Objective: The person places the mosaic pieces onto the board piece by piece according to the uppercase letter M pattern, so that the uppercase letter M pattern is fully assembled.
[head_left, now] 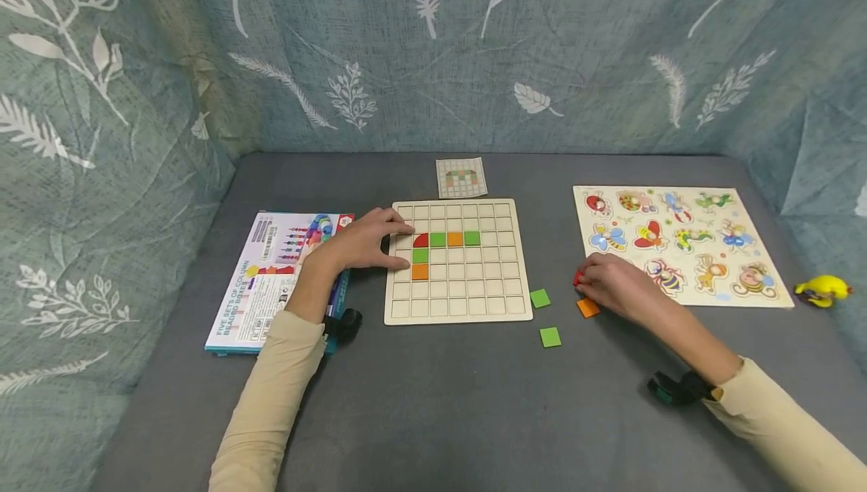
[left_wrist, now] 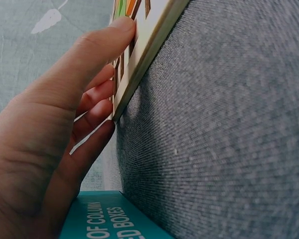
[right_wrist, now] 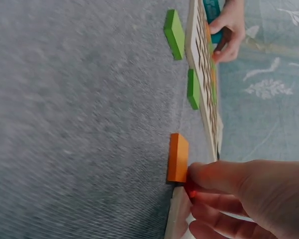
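A wooden grid board [head_left: 457,320] lies mid-table with a red quarter-round tile [head_left: 421,240] and several green and orange square tiles in its cells. My left hand [head_left: 369,240] rests at the board's left edge, thumb and fingers spread apart over the rim. In the left wrist view, the thumb [left_wrist: 102,45] lies on the board's frame. Beside the insect puzzle, my right hand [head_left: 619,285] pinches a small red tile [head_left: 578,277], mostly hidden by the fingers. Just below these fingers lies an orange tile [head_left: 588,308]. Two green tiles [head_left: 539,298] [head_left: 550,337] sit right of the board.
A pattern card [head_left: 462,191] lies behind the board. The wooden insect puzzle [head_left: 626,210] is at the right, with a yellow toy [head_left: 824,290] past its corner. A boxed bead set [head_left: 237,319] lies under the left forearm. Patterned cloth [head_left: 433,86] hangs behind the table.
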`<state>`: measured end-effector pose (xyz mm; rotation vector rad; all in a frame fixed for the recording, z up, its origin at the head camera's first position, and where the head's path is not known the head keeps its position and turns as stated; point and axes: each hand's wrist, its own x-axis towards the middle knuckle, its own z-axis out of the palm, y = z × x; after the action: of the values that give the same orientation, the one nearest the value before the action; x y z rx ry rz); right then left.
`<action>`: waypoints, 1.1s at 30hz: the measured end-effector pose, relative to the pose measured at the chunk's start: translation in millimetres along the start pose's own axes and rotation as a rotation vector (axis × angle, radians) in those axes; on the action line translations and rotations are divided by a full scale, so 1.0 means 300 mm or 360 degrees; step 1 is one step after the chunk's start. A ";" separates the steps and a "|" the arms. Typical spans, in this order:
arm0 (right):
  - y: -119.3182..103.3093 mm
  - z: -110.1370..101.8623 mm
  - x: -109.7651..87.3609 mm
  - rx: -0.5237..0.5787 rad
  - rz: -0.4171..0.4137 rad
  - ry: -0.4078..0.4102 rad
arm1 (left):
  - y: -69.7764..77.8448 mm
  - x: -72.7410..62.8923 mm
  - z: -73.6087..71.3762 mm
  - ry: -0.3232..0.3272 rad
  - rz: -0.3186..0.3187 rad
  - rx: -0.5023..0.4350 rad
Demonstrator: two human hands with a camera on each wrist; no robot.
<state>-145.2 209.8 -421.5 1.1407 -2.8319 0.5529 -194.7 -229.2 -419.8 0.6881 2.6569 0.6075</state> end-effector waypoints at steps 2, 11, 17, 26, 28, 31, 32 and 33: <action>0.003 -0.003 0.012 0.0002 0.0008 -0.0034 | 0.000 -0.001 0.001 0.0000 -0.0001 -0.0001; 0.004 -0.011 0.050 -0.0005 0.0037 -0.0189 | 0.002 -0.002 0.004 0.0006 0.0013 0.0002; -0.013 -0.014 0.046 -0.0035 0.0134 -0.0202 | 0.007 0.002 0.005 0.0001 0.0015 0.0009; -0.022 -0.005 0.038 -0.0085 0.0198 -0.0169 | 0.002 0.002 0.013 0.0000 -0.0005 0.0032; -0.018 -0.002 0.039 -0.0079 0.0185 -0.0156 | 0.001 0.001 0.012 0.0001 -0.0006 0.0035; -0.011 0.002 0.041 -0.0065 0.0161 -0.0134 | 0.001 0.001 0.008 0.0006 -0.0007 0.0029; -0.010 0.003 0.041 -0.0060 0.0150 -0.0127 | 0.001 0.001 0.006 0.0006 -0.0010 0.0025; -0.009 0.003 0.042 -0.0059 0.0143 -0.0120 | 0.001 0.000 0.005 0.0008 -0.0010 0.0022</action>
<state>-152.5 199.4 -419.5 1.0546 -2.9567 0.4696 -194.1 -228.5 -420.9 0.6831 2.6691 0.5901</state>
